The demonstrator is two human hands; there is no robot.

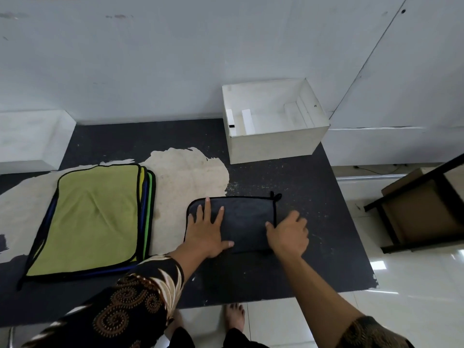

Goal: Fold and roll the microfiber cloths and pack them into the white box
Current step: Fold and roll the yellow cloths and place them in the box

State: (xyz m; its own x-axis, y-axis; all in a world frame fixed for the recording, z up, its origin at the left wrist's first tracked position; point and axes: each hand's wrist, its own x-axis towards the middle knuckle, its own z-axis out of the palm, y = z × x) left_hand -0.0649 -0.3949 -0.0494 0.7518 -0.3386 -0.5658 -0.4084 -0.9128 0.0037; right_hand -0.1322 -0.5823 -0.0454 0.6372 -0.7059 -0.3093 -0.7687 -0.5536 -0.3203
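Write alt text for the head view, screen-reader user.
A person's left hand presses flat on a folded dark cloth on a black surface, while the right hand grips the cloth's right edge. A stack of flat cloths, yellow-green on top, lies to the left; an open white box with no cloths in it stands behind.

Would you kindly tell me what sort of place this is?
Likely a plain workroom or storeroom, though I cannot be sure: a worn black table with a peeling top stands against bare white wall panels, over glossy floor tiles.
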